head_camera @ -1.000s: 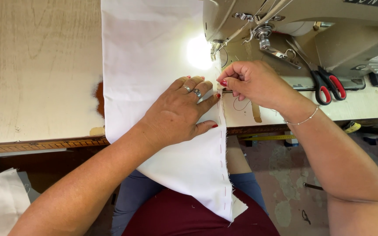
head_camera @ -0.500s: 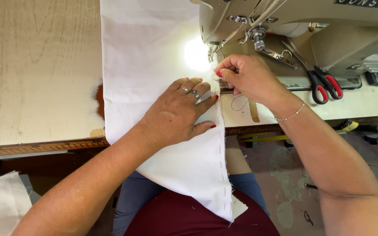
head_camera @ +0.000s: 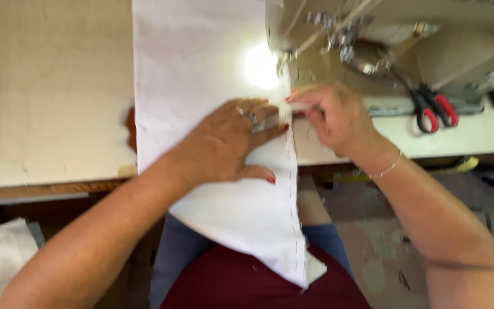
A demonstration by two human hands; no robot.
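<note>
The white fabric panel (head_camera: pixel 201 86) lies long across the pale wooden table (head_camera: pixel 47 91), running from the top of the view down over the table's front edge and into the person's lap, where its lower corner hangs against dark red clothing. The left hand (head_camera: pixel 224 146) lies flat on the cloth, palm down, fingers stretched out and slightly fanned toward the right edge of the panel, pressing it to the table (rings show on two of the fingers, and the nails are painted red). Along that right edge runs a line of small reddish stitches or marks, heading down to the hanging corner. The right hand (head_camera: pixel 330 117) sits just beside the left, at the cloth's right edge, thumb and forefinger closed in a pinch on the folded edge close to the needle area; the other fingers curl under, and a thin bracelet circles the wrist. Directly above both hands stands the sewing machine (head_camera: pixel 384 40), its small lamp throwing a bright glare onto the fabric near the presser foot, which is too washed out to make out clearly. On the machine bed to the right, well apart from the hands, lie scissors with red handles (head_camera: pixel 435 111). At the lower left corner, another piece of white cloth (head_camera: pixel 1 260) sits below the table.
</note>
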